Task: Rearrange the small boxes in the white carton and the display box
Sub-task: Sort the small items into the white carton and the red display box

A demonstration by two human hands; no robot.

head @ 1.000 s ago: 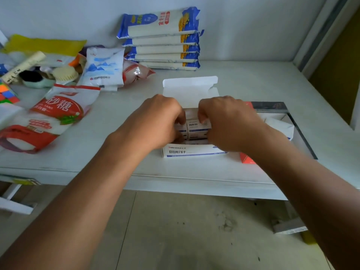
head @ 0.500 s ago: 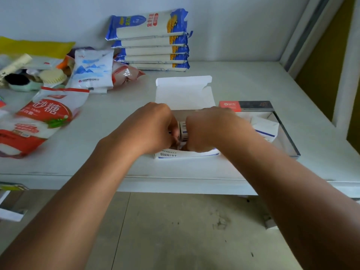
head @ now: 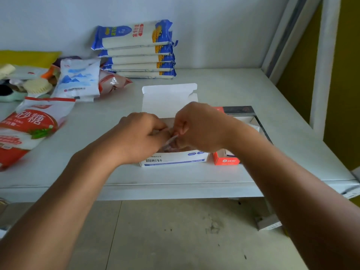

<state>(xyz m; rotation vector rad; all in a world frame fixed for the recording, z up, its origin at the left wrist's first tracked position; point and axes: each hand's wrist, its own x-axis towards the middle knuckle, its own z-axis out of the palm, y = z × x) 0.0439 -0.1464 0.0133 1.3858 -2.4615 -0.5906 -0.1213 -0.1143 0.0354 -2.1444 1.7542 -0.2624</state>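
Observation:
The white carton (head: 175, 162) with blue print sits near the table's front edge, its lid (head: 169, 98) folded back and upright. Both hands are curled over its open top. My left hand (head: 140, 137) and my right hand (head: 202, 127) meet fingertip to fingertip, pinching a small white box (head: 171, 140) that is tilted and blurred between them. The hands hide the other contents of the carton. The display box (head: 226, 161), orange in front with a dark rim, stands touching the carton's right side, and my right forearm crosses over it.
A stack of blue noodle packets (head: 136, 53) leans on the back wall. Bags of sugar (head: 33, 123) and salt (head: 78, 80) and a brush (head: 37, 86) crowd the left. The table edge (head: 175, 190) is close in front; a white frame post (head: 321, 61) stands at the right.
The hands have drawn together and lifted slightly over the carton. The small box between them has tipped to a slant. The view has shifted left, so the display box's orange front shows again.

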